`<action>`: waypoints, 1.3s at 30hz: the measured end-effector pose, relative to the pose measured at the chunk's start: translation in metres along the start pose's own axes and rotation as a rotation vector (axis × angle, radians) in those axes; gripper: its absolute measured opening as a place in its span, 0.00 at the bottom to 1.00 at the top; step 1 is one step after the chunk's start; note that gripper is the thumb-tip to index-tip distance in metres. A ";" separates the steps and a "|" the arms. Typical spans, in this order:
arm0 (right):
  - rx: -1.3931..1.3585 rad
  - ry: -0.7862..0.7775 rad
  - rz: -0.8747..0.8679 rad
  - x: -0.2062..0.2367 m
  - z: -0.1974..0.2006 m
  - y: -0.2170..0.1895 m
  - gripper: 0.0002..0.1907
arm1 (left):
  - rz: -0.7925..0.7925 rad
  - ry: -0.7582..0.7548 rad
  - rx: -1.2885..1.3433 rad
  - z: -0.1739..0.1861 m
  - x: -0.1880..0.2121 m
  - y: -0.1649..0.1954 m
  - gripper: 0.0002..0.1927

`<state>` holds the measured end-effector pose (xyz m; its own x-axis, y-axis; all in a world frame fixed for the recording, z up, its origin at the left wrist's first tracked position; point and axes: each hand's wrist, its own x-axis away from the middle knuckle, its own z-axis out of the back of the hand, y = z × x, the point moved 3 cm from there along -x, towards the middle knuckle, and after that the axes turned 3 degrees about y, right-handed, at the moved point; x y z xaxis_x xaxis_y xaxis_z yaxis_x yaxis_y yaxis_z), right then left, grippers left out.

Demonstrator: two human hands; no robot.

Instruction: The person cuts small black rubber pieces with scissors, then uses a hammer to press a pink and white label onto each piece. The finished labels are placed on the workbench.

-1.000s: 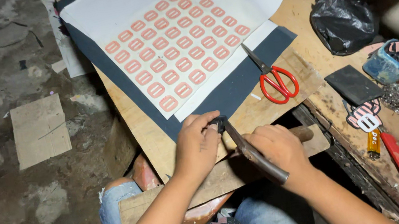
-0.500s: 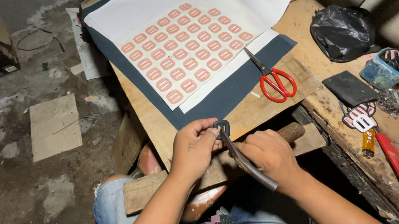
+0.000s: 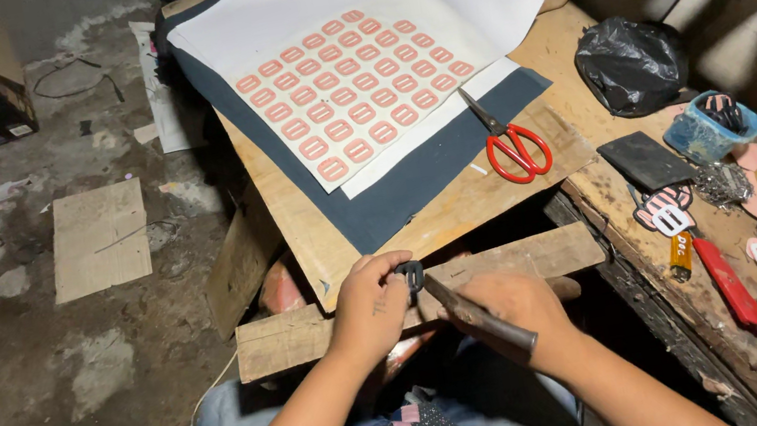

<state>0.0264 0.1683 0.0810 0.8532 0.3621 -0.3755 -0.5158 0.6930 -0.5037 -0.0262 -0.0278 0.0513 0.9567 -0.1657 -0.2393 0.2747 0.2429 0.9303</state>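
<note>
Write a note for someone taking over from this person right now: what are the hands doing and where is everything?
Left hand: pinches a small dark piece on the wooden plank.
Right hand: grips a metal tool, tip at that piece.
Sticker sheet lies on dark material on the board, with red scissors beside it.
Done: cannot tell. Left: work on the piece is under way.

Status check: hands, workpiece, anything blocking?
Left hand pinches small dark piece on wooden plank. Right hand grips metal tool against it. Red scissors clear.
</note>
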 end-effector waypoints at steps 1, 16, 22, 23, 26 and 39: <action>-0.015 0.048 -0.002 0.004 -0.001 -0.001 0.08 | 0.018 -0.017 0.021 0.000 0.001 -0.004 0.13; -0.075 -0.031 -0.182 0.001 -0.006 -0.004 0.11 | -0.172 -0.100 -0.068 -0.005 0.010 0.001 0.08; 0.044 0.005 -0.099 -0.004 -0.007 -0.009 0.08 | -0.320 -0.064 -0.185 -0.011 0.012 -0.003 0.09; 0.123 0.029 -0.057 -0.004 -0.007 -0.012 0.08 | -0.144 -0.115 -0.036 -0.013 0.008 -0.009 0.09; 0.279 0.124 0.057 -0.006 -0.010 -0.018 0.08 | 0.277 -0.215 0.288 -0.019 -0.007 -0.021 0.08; 0.123 0.178 0.026 0.009 -0.002 -0.015 0.10 | 0.056 -0.008 0.124 -0.027 -0.003 -0.019 0.11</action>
<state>0.0420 0.1601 0.0833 0.8067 0.2725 -0.5244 -0.5150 0.7594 -0.3976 -0.0320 -0.0060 0.0265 0.9693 -0.1632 -0.1842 0.2065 0.1324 0.9694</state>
